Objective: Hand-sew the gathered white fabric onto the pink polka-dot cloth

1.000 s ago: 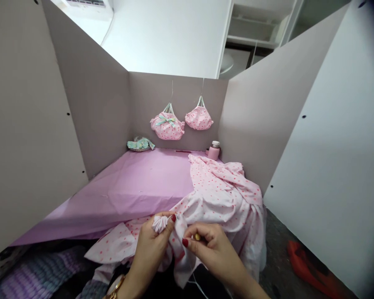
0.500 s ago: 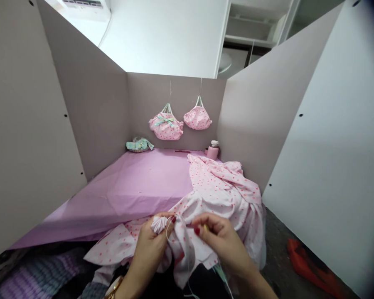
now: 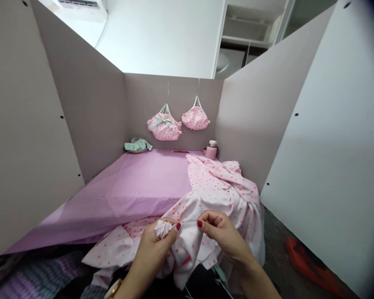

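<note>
Pale pink cloth with red dots [image 3: 190,245] hangs over the table's front edge and into my lap. My left hand [image 3: 154,245] is closed on it, with a small bunch of tight white gathers [image 3: 163,229] showing between thumb and fingers. A thin thread loops by the left thumb. My right hand [image 3: 221,230] pinches the cloth's top edge a short way to the right, and that edge runs straight between both hands. Any needle in the fingers is too small to make out.
Lilac cloth covers the table [image 3: 156,174]. Two dotted pouches [image 3: 164,126] hang at the back panel. A pink bottle [image 3: 211,150] stands back right, and green patterned fabric [image 3: 138,145] lies back left. Grey panels [image 3: 90,91] wall the sides. Something red [image 3: 311,265] lies on the floor.
My right hand has closed its pinch on the cloth's edge. The edge between the hands is now stretched straight, and the loose thread loop at my left thumb has shrunk.
</note>
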`<state>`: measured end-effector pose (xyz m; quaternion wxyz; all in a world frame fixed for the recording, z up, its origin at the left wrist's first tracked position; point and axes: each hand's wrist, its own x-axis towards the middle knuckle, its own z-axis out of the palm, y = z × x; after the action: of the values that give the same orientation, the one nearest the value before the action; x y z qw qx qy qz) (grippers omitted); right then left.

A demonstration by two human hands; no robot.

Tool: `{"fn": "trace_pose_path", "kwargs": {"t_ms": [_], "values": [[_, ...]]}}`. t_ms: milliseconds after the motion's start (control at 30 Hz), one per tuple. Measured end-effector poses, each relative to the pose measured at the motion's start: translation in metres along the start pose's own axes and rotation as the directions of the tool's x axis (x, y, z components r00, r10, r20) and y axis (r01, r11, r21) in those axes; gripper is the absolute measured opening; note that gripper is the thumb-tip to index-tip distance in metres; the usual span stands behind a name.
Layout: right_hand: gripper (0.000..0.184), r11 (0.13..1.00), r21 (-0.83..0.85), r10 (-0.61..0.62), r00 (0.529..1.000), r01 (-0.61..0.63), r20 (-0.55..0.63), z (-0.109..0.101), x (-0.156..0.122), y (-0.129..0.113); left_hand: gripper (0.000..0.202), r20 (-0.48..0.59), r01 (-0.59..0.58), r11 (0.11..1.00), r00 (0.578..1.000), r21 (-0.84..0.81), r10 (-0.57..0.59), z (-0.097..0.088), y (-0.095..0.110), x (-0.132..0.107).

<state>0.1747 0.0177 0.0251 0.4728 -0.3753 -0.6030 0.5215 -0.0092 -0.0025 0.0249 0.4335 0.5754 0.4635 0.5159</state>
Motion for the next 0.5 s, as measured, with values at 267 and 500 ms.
{"fn": "trace_pose_path", "kwargs": {"t_ms": [267,500], "values": [[0.019,0.936,-0.318,-0.194,0.976,0.153,-0.101,0.003,-0.009,-0.011,0.019,-0.006,-0.017,1.0,1.0,0.012,0.017,-0.003,-0.004,0.0],[0.018,0.789,-0.547,-0.266,0.958,0.281,0.107,0.021,-0.019,-0.026,0.018,0.036,-0.113,0.99,0.993,0.09,0.11,-0.004,-0.004,0.0]]}}
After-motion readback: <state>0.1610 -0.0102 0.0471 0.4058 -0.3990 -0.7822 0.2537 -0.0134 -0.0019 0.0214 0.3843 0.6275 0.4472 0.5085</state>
